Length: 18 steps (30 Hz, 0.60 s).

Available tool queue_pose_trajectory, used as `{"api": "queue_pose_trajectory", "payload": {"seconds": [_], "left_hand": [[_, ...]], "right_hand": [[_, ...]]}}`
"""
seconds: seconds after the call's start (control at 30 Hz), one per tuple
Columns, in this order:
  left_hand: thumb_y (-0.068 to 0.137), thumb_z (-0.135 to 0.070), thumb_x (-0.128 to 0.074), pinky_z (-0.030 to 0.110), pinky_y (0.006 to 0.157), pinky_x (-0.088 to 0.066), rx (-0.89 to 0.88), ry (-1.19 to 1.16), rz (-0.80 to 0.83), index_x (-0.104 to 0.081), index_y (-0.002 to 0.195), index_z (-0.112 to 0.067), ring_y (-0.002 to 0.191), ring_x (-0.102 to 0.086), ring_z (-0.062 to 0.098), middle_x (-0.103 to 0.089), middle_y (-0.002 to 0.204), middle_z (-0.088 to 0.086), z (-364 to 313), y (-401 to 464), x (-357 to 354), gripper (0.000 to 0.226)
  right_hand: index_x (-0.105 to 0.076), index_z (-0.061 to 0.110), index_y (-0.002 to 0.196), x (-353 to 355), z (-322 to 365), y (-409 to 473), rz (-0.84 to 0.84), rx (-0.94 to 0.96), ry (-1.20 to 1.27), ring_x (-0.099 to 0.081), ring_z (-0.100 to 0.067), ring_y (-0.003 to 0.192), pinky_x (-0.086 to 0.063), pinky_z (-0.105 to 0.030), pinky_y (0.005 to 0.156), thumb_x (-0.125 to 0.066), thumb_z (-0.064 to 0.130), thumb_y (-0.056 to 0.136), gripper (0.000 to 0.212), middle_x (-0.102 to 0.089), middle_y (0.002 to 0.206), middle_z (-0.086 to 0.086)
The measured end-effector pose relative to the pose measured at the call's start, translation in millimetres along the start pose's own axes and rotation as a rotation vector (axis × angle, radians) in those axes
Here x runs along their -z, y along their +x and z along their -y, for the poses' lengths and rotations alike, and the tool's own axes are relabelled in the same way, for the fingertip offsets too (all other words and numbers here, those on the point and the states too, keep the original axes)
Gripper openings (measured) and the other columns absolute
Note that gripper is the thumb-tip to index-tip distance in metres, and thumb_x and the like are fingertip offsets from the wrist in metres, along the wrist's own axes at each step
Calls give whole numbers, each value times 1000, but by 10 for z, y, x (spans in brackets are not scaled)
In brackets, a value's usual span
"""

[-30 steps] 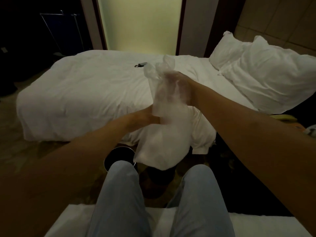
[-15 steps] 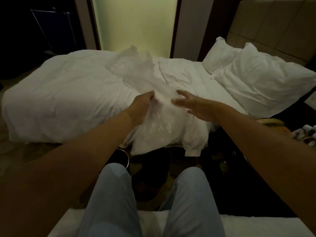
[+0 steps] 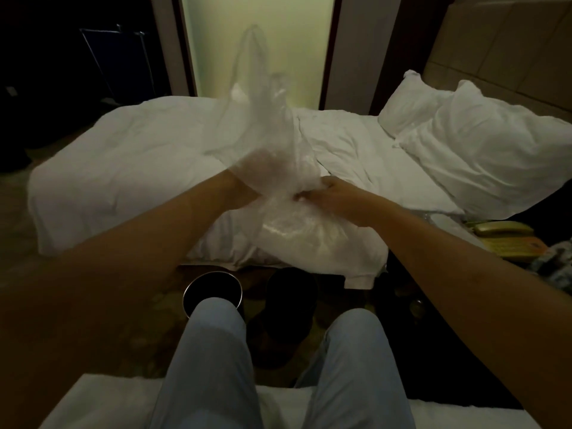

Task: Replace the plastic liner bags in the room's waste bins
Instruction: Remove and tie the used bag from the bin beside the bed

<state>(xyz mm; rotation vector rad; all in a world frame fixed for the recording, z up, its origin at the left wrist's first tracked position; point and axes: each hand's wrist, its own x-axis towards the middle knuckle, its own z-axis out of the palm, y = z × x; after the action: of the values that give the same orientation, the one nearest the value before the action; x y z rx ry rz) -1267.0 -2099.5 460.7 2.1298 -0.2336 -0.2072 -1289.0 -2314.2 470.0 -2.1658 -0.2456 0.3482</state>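
Left hand [image 3: 263,171]: sat inside the translucent plastic liner bag [image 3: 278,168], seen only through the film; fingers looked loosely spread, though the blur made it hard to be sure.
Right hand [image 3: 332,196]: was closed in a pinch on a bunched fold of the bag near its middle, knuckles up.
Liner bag: was held up in the air between both hands, above the knees and in front of the bed [image 3: 130,168]; its upper end trailed up against the lit panel [image 3: 257,13], its lower end bulged down below the right hand.
Waste bin [image 3: 213,292]: stood on the floor, round with a metal rim and a dark inside, just beyond the left knee [image 3: 216,317] and partly hidden by it; well below the bag and not touching it.
Bed: was covered in a rumpled white duvet, with two white pillows [image 3: 483,150] at the right.
Bedside surface: carried a pale telephone [image 3: 501,230] at the right edge.
Person: was seated on a white edge, in light blue trousers.
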Motion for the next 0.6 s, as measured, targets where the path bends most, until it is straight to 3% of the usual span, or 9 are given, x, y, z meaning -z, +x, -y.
{"api": "queue_pose_trajectory", "payload": {"seconds": [0.07, 0.1, 0.17, 0.23, 0.37, 0.43, 0.5, 0.53, 0.6], "left_hand": [[104, -1, -41, 13, 68, -53, 82, -395, 106, -57, 114, -12, 78, -69, 8, -73, 88, -3, 74, -124, 111, 22], [104, -6, -43, 17, 70, -56, 127, -575, 217, -55, 127, -11, 85, -72, 9, -77, 99, 1, 76, -184, 156, 27], [97, -37, -55, 32, 86, -57, 172, -556, 453, -54, 138, -15, 109, -69, 18, -69, 127, 5, 13, -244, 147, 47], [83, -57, -65, 39, 95, -54, 206, -322, 565, -56, 135, -22, 118, -65, 21, -66, 131, 3, -56, -282, 36, 63], [69, -64, -81, 37, 106, -47, 157, -50, 461, -58, 131, -31, 119, -60, 11, -66, 126, -9, -207, -241, -332, 74], [67, -68, -79, 35, 101, -49, 141, 0, 408, -59, 124, -35, 114, -59, 8, -65, 122, -9, -230, -202, -458, 68], [61, -76, -76, 39, 107, -46, 136, -68, 383, -56, 128, -41, 121, -54, 9, -60, 131, -12, -249, -182, -574, 78], [56, -80, -76, 41, 111, -43, 127, -103, 360, -56, 133, -40, 126, -53, 9, -59, 134, -13, -254, -165, -627, 89], [54, -81, -78, 38, 112, -41, 95, -156, 296, -62, 131, -34, 125, -55, 9, -62, 133, -11, -239, -122, -684, 92]], "right_hand": [[-70, 28, 90, 61, 6, -21, -15, -4, 14, -65, -17, 95, -53, -26, 83, -68, 42, 92, 14, -70, 100, 4], [-72, 26, 89, 81, 4, -21, -20, -5, 8, -65, -18, 96, -53, -27, 85, -65, 43, 93, 18, -70, 100, 3], [-76, 21, 93, 99, 20, 6, -28, 1, 1, -67, -22, 97, -53, -33, 91, -60, 48, 95, 31, -72, 101, 0], [-76, 21, 95, 84, 78, 28, -34, -4, -25, -68, -21, 96, -54, -36, 93, -57, 52, 95, 37, -74, 100, 0], [-70, 27, 93, -18, 235, 28, -34, 9, -91, -65, -20, 97, -49, -33, 93, -50, 45, 99, 28, -71, 101, -1], [-60, 33, 84, -71, 314, 4, -42, 41, -150, -59, -14, 86, -45, -23, 83, -45, 38, 104, 26, -65, 92, 2], [-55, 30, 78, -100, 385, -41, -58, 42, -158, -55, -8, 73, -42, -20, 71, -43, 37, 106, 31, -60, 80, 7], [-58, 26, 82, -95, 384, -25, -67, 42, -142, -54, -8, 73, -43, -22, 73, -42, 38, 106, 31, -60, 82, 9], [-62, 18, 116, -86, 393, -27, -62, 24, -121, -55, -10, 88, -40, -24, 81, -41, 39, 106, 32, -60, 106, 9]]}}
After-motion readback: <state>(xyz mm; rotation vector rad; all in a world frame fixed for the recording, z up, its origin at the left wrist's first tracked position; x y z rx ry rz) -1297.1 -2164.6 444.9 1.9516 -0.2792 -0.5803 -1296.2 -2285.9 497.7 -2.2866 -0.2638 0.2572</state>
